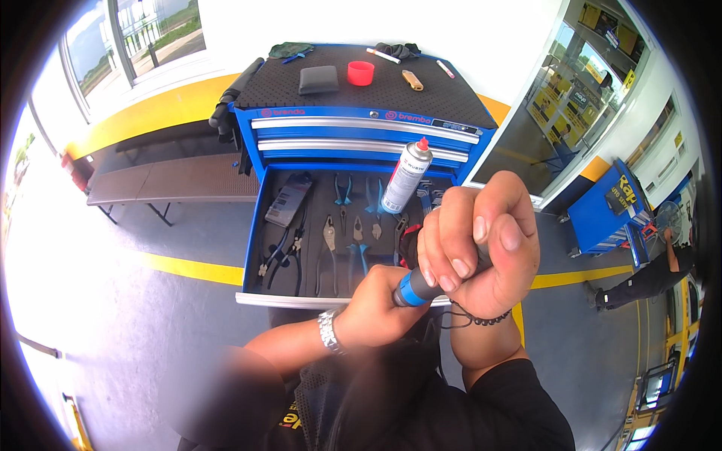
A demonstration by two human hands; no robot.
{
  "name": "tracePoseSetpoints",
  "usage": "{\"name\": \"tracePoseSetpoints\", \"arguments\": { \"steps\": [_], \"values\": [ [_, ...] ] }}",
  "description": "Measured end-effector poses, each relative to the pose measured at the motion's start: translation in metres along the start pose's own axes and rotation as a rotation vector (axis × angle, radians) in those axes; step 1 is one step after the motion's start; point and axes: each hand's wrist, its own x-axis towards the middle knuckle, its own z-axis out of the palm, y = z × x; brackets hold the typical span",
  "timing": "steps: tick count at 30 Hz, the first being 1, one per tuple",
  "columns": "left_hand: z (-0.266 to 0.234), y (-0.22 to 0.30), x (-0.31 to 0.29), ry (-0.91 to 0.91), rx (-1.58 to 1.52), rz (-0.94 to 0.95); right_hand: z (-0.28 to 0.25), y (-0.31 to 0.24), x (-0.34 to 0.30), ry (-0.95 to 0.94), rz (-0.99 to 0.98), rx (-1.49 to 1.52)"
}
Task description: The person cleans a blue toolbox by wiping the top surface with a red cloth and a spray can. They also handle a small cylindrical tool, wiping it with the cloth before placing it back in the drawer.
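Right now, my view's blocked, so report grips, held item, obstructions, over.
Left grip and right grip closed around blue-banded dark cylinder. Cylinder partly hidden in right grip. Spray can standing in open drawer beyond.

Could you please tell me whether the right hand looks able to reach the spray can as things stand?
Probably yes, once the right hand releases the blue-banded handle: the spray can stands uncovered in the open drawer, nothing visibly blocking it.

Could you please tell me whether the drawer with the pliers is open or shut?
Open: the drawer juts out from the blue cabinet, and the pliers inside lie exposed.
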Motion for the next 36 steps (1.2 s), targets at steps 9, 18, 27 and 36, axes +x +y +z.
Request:
{"name": "tracePoseSetpoints", "arguments": {
  "steps": [9, 18, 27, 36],
  "values": [
    [-0.001, -0.009, 0.011, 0.272, 0.227, 0.263, 0.030, -0.002, -0.012, 0.281, -0.123, -0.203],
    [-0.015, 0.002, 0.005, -0.200, -0.113, 0.132, 0.039, -0.014, -0.014, 0.166, 0.041, 0.097],
    [-0.007, -0.007, -0.001, -0.488, -0.348, -0.110, 0.019, -0.008, -0.006, -0.226, 0.077, 0.384],
    [-0.007, -0.016, 0.000, -0.296, -0.137, 0.080, 0.009, 0.002, -0.003, -0.255, 0.082, 0.382]
  ]
}}
